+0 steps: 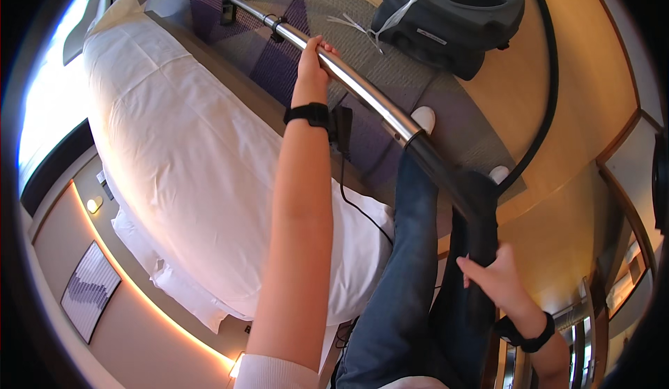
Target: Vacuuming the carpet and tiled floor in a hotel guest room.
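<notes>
My left hand (pixel 315 67) is closed around the metal tube (pixel 373 93) of a vacuum cleaner wand, below its black clamp (pixel 278 28). At the wand's lower end lies a black floor head (pixel 230 0) on the purple and grey carpet. My right hand (pixel 494 276) grips the black curved handle (pixel 481 232) at the upper end, close to my legs. From the handle a black hose (pixel 553 65) arcs toward the dark grey canister body (pixel 449 18), which has a white cord (pixel 410 4) tied over it.
A bed with white bedding (pixel 183 143) stands along the left, with pillows (pixel 183 289) at its head. A black cord (pixel 360 208) runs beside my left forearm. Smooth tan flooring (pixel 580 65) borders the carpet (pixel 339 2) on the right.
</notes>
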`<action>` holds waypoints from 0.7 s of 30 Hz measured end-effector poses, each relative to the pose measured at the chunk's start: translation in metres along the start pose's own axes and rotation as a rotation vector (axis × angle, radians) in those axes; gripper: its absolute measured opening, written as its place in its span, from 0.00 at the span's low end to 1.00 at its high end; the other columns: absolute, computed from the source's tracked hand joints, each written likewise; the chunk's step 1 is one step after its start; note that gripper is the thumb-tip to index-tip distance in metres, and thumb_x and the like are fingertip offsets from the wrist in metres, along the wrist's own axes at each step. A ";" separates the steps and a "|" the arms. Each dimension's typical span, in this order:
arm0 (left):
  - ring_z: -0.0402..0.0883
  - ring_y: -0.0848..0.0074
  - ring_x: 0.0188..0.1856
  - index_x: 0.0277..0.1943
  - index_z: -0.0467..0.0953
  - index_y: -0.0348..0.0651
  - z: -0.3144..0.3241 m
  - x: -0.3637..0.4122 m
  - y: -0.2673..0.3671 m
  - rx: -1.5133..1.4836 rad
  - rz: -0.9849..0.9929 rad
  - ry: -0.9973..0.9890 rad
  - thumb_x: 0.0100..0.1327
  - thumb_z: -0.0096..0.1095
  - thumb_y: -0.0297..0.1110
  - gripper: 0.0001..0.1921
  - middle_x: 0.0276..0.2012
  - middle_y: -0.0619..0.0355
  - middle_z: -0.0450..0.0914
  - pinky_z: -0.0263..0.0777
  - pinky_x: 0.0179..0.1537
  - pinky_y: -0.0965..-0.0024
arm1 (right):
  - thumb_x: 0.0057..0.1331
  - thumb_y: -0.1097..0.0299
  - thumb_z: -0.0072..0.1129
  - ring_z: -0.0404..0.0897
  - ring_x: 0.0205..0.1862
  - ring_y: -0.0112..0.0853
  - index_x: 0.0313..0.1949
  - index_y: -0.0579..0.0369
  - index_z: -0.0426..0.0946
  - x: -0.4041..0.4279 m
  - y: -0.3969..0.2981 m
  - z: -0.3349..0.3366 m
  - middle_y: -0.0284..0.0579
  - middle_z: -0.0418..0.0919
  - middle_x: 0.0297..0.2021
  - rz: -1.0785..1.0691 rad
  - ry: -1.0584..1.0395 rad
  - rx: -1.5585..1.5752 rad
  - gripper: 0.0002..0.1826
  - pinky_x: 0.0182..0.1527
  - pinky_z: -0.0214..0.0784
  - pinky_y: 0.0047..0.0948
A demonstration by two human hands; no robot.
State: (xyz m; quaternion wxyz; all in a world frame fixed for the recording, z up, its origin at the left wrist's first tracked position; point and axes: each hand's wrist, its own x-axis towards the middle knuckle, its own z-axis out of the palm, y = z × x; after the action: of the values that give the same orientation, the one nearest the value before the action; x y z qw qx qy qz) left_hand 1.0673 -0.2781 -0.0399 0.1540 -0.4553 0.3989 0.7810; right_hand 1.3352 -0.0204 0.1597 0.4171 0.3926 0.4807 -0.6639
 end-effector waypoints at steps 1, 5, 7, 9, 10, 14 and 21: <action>0.63 0.77 0.16 0.19 0.59 0.41 -0.004 -0.006 -0.005 -0.012 0.024 -0.003 0.50 0.49 0.28 0.09 0.13 0.60 0.62 0.65 0.20 0.76 | 0.46 0.76 0.53 0.67 0.15 0.20 0.21 0.63 0.66 -0.005 0.006 0.000 0.37 0.67 0.13 -0.023 -0.015 -0.036 0.06 0.18 0.59 0.17; 0.63 0.77 0.15 0.17 0.58 0.41 -0.005 -0.037 -0.034 0.074 0.028 0.022 0.50 0.50 0.29 0.11 0.12 0.60 0.62 0.64 0.19 0.76 | 0.46 0.75 0.53 0.70 0.17 0.21 0.24 0.62 0.65 -0.032 0.035 -0.024 0.38 0.68 0.15 -0.021 -0.003 -0.041 0.07 0.20 0.61 0.18; 0.63 0.77 0.15 0.17 0.58 0.42 0.000 -0.049 -0.073 -0.016 0.005 0.022 0.49 0.49 0.29 0.10 0.13 0.61 0.62 0.64 0.19 0.76 | 0.45 0.75 0.54 0.70 0.17 0.22 0.26 0.63 0.65 -0.051 0.051 -0.056 0.39 0.69 0.17 -0.020 0.030 -0.100 0.09 0.20 0.62 0.19; 0.64 0.78 0.16 0.17 0.59 0.42 0.006 -0.070 -0.110 -0.089 -0.023 -0.031 0.49 0.49 0.28 0.09 0.13 0.61 0.62 0.63 0.20 0.76 | 0.43 0.73 0.56 0.70 0.19 0.24 0.30 0.64 0.63 -0.071 0.071 -0.095 0.39 0.69 0.18 0.068 0.158 -0.180 0.15 0.22 0.63 0.20; 0.64 0.78 0.16 0.17 0.59 0.41 0.011 -0.086 -0.132 -0.187 -0.073 -0.087 0.48 0.49 0.28 0.09 0.13 0.61 0.62 0.63 0.20 0.77 | 0.41 0.72 0.57 0.70 0.22 0.25 0.31 0.64 0.63 -0.084 0.088 -0.123 0.40 0.68 0.20 0.013 0.225 -0.288 0.18 0.25 0.63 0.21; 0.62 0.76 0.16 0.14 0.59 0.41 0.024 -0.168 -0.239 -0.355 -0.097 -0.211 0.47 0.45 0.30 0.10 0.11 0.59 0.61 0.61 0.21 0.77 | 0.36 0.71 0.58 0.66 0.30 0.28 0.34 0.65 0.61 -0.151 0.098 -0.215 0.43 0.65 0.27 0.083 0.233 -0.562 0.24 0.33 0.60 0.27; 0.58 0.76 0.16 0.16 0.56 0.44 0.052 -0.297 -0.400 -0.674 -0.489 -0.169 0.38 0.42 0.29 0.04 0.11 0.61 0.56 0.58 0.23 0.74 | 0.35 0.75 0.53 0.63 0.35 0.32 0.39 0.62 0.58 -0.286 0.167 -0.382 0.47 0.62 0.32 0.152 0.645 -0.931 0.28 0.38 0.56 0.26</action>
State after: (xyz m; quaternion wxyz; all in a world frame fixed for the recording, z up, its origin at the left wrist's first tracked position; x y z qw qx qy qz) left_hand 1.4383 0.0517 0.0282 0.2093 -0.4958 -0.0122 0.8428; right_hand 1.6350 0.3676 0.2841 0.4248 0.3838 0.7959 -0.1969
